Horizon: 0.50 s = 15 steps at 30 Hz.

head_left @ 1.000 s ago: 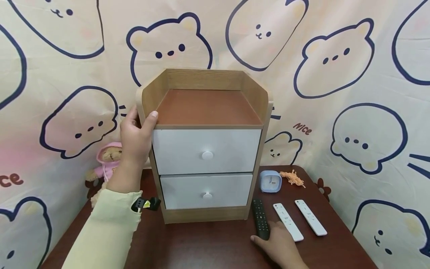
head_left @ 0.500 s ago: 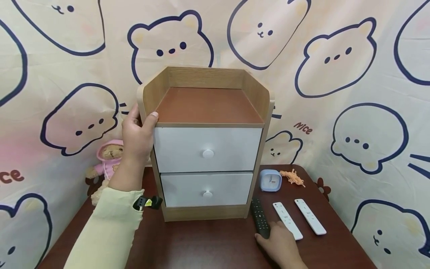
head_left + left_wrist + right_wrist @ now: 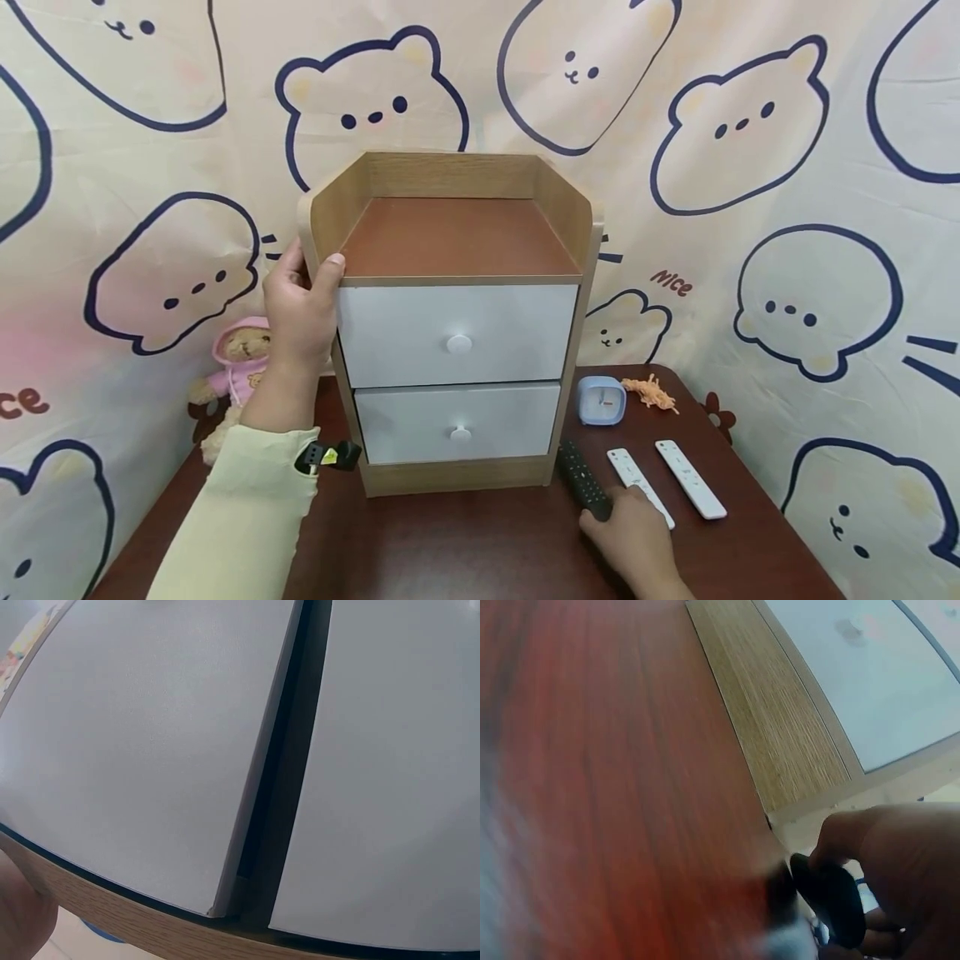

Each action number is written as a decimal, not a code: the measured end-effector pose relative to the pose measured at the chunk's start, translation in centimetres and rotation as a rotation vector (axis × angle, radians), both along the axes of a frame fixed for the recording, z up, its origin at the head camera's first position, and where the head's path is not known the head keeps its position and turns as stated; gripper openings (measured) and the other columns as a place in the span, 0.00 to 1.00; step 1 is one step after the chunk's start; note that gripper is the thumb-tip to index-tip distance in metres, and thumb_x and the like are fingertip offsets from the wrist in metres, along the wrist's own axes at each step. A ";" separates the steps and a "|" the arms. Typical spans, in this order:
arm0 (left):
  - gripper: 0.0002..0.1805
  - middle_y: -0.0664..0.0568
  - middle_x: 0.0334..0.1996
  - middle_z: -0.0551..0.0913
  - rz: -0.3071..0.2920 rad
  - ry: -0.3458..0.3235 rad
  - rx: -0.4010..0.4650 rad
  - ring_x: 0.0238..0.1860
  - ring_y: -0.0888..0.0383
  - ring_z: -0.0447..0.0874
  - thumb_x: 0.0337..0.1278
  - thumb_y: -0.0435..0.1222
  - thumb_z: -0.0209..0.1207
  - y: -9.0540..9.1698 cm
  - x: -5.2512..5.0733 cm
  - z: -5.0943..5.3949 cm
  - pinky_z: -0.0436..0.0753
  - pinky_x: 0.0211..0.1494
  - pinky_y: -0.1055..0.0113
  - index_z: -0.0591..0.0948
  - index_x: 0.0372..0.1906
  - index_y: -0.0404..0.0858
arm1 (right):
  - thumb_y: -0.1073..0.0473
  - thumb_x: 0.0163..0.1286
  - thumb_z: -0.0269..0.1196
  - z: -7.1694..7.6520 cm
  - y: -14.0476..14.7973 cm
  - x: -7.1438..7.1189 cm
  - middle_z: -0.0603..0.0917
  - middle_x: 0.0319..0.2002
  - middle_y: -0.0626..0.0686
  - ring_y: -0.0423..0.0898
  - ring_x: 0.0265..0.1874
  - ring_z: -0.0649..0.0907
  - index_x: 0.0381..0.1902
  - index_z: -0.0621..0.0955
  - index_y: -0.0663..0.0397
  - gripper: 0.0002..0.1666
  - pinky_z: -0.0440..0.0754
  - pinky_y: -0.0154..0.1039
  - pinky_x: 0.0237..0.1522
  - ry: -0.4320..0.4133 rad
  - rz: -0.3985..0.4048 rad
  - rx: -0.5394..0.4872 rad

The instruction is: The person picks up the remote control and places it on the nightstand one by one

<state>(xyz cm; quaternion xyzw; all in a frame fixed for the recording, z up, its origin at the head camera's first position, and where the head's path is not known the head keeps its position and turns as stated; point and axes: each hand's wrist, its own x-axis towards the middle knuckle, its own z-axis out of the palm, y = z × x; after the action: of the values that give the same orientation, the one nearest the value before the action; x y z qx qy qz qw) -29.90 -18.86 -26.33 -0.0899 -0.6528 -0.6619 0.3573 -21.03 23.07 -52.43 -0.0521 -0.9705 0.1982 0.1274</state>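
Observation:
A small wooden cabinet (image 3: pixel 459 475) with two white drawers stands on the dark red table. My left hand (image 3: pixel 302 317) grips its upper left side panel, thumb at the front edge of the brown top shelf; in the left wrist view, part of that hand (image 3: pixel 24 915) shows beside the drawer fronts (image 3: pixel 150 750). To the cabinet's right, my right hand (image 3: pixel 633 533) holds the near end of a black remote (image 3: pixel 581 479) between thumb and fingers. The right wrist view shows the hand (image 3: pixel 900 862) round the remote's dark end (image 3: pixel 832 900).
Two white remotes (image 3: pixel 690 479) lie right of the black one. Behind them are a light blue clock (image 3: pixel 602 400) and an orange tangled object (image 3: pixel 651 392). A plush bear in a pink hood (image 3: pixel 243 367) sits left of the cabinet. A patterned cloth (image 3: pixel 480 83) hangs behind.
The black remote's near end has shifted slightly right with my right hand, and the remote lies more slanted. My left hand keeps its grip on the cabinet. The head view has shifted a little.

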 end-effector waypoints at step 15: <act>0.24 0.44 0.64 0.85 0.000 0.020 -0.003 0.62 0.53 0.82 0.73 0.43 0.61 0.2 0.3 0.0 0.82 0.67 0.58 0.83 0.70 0.46 | 0.40 0.60 0.76 3.2 1.6 0.0 0.85 0.43 0.63 0.56 0.38 0.86 0.56 0.87 0.68 0.39 0.83 0.57 0.42 -0.036 -0.120 -0.084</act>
<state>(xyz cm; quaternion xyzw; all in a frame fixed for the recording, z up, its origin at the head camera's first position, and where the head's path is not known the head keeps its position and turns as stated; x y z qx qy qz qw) -29.59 -18.67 -26.28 -0.0968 -0.6502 -0.6600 0.3637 -21.02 24.64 -49.21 -0.1188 -0.9586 0.2296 0.1191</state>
